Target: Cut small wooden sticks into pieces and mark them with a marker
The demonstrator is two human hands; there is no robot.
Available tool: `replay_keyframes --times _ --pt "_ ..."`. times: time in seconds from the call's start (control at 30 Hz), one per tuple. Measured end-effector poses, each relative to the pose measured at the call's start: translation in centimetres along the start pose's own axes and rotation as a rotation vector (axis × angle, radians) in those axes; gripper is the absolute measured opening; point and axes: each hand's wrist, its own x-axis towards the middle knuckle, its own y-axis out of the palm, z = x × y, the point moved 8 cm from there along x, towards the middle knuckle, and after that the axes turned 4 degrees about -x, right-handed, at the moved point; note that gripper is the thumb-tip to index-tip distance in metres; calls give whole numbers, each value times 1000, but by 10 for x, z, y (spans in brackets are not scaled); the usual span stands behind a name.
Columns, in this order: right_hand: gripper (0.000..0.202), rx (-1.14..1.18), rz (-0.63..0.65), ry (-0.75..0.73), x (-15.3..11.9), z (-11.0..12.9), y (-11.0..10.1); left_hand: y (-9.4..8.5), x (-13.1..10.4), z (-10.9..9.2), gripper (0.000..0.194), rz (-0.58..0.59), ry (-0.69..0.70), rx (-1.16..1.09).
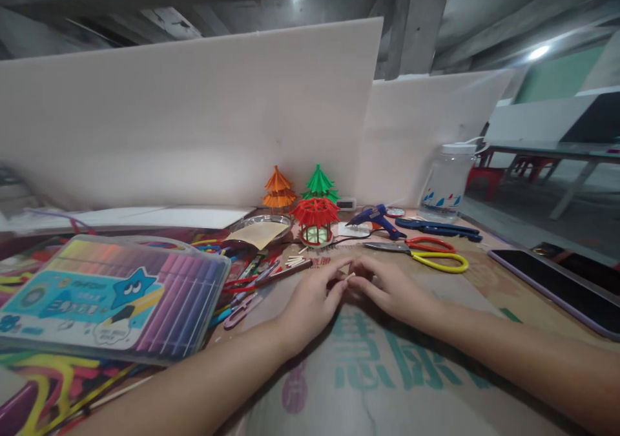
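Observation:
My left hand (314, 294) and my right hand (390, 287) meet at the fingertips above the printed board. Both are closed in a pinch around a small pale piece (349, 276), perhaps a short stick; the fingers hide most of it. Just beyond my left hand lie several short pale sticks (294, 261). Behind them stands a small round pavilion with a red fringed roof (316, 213). A green tiered roof model (318, 181) and an orange one (278, 187) rise at the back.
Scissors (426, 253) and a blue glue gun (375, 219) lie behind my right hand, near dark blue pliers (440, 229). A phone (557, 287) and water bottle (445, 184) are at right. A marker case (116, 300) covers colourful strips at left. White panels (194, 126) stand behind.

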Motion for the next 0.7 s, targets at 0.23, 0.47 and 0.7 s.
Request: replay_keyframes --times 0.23,0.47,0.7 --pt "21 -46 -7 -102 -9 17 -4 3 0 2 39 27 -22 8" --pt "29 -166 -31 -85 -13 11 -5 -1 0 -2 19 60 -69 282" --pt "27 -273 -22 -161 -13 6 -3 -4 0 -2 20 155 -74 601"
